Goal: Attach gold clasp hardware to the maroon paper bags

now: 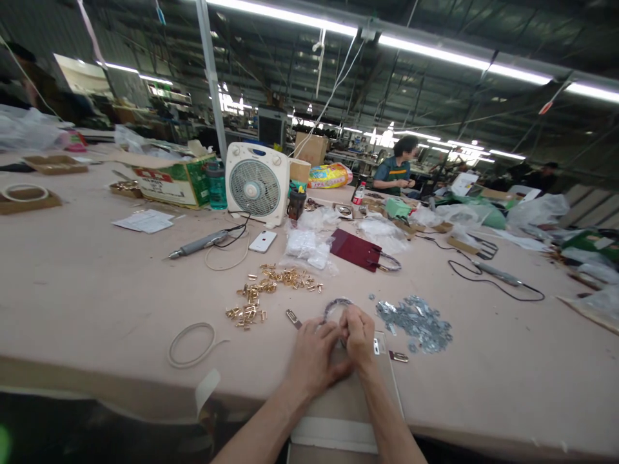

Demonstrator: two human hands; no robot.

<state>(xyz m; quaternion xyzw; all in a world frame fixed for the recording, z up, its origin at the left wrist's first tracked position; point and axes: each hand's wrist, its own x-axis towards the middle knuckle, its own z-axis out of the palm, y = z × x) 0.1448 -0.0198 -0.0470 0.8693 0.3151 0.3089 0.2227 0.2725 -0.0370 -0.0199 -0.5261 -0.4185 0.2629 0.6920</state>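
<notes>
The left hand (312, 357) and right hand (358, 335) are together at the near edge of the table, knuckles almost touching and fingers curled inward around a dark curved loop (336, 305). The loop arcs out above the fingers, and the part inside the grip is hidden, so its full shape cannot be seen. Both forearms reach in from the bottom of the view, over a flat cardboard sheet (341, 406) with a white strip (333, 435) across it.

Just beside the hands lie a small metal fitting (293, 318) on the left and a gold-and-dark fitting (398, 356) on the right. A heap of silvery metal pieces (413, 323) sits to the right, and scattered gold metal fittings (271, 287) spread to the left. Beyond them, a coil of pale cord (191, 345) lies on the pinkish table (87, 277).

Farther out are a pen-shaped power tool (198, 243) with its cable, a white phone (262, 241), plastic bags (307, 248), and a burgundy panel (353, 250) with a curved handle. A second pen-shaped tool (498, 274) lies to the right. Past these stand a white box fan (255, 183), a teal bottle (217, 187), and a green-and-white cardboard box (174, 180). At the far side, a co-worker (395, 171) in a green uniform sits working, hands close together.
</notes>
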